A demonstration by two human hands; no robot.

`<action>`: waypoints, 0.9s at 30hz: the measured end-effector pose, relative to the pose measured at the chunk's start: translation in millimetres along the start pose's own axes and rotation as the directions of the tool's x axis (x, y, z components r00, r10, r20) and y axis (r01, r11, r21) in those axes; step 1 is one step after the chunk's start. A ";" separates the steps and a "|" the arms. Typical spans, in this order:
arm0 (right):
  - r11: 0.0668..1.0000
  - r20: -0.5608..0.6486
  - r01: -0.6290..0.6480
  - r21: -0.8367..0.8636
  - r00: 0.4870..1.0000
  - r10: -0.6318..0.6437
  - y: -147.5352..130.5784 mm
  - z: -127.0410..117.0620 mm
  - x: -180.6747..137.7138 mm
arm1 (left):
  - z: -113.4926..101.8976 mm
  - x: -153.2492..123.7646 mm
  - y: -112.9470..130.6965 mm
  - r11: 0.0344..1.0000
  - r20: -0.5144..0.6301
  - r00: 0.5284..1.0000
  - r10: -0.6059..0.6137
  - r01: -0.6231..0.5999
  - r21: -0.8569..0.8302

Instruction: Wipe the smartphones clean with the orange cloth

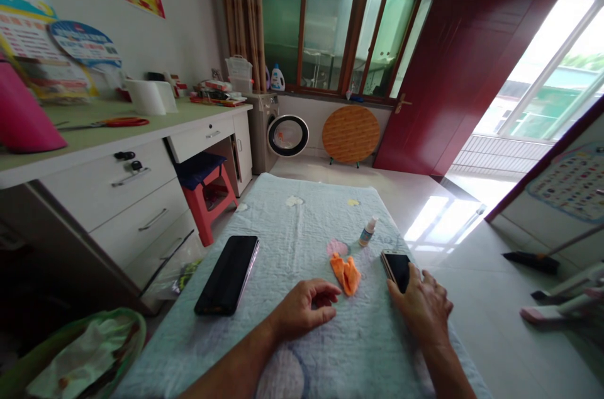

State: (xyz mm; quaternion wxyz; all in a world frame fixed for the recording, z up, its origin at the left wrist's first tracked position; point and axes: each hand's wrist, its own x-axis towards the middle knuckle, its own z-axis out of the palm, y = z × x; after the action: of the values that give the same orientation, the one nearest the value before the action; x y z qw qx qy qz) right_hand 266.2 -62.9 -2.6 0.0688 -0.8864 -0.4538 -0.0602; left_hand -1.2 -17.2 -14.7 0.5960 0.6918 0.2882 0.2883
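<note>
My right hand (425, 304) lies over the lower part of a gold-edged smartphone (400, 270), with the thumb at its left side and the fingers across its right side. The phone rests on the light-blue quilted cloth (292, 229). My left hand (307, 308) rests on the cloth, its fingers loosely curled and the thumb apart, with nothing between them. Just beyond it lies a crumpled orange cloth (348, 274). A small white spray bottle (367, 232) stands upright behind that cloth. Over on the left, a larger black phone (229, 274) lies face up, apart from both hands.
A white desk (136, 197) runs along the left, with scissors (113, 123) on top and a red stool (207, 197) beneath. A green bin (134, 336) stands at lower left. An open washing machine (262, 128) and a round wooden tabletop (352, 134) are at the back.
</note>
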 end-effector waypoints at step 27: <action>0.584 -0.214 0.658 0.476 0.730 -0.649 -77.8 24.8 -20.3 | -100.7 -70.8 29.9 0.099 -0.679 0.722 0.132 0.672 0.734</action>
State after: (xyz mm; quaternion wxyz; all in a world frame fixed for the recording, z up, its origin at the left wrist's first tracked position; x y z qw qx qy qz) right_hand 192.3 -29.7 -25.2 0.2831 -0.6029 -0.7450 0.0366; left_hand -121.6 -7.1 23.4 -0.0752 0.6979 0.7042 0.1065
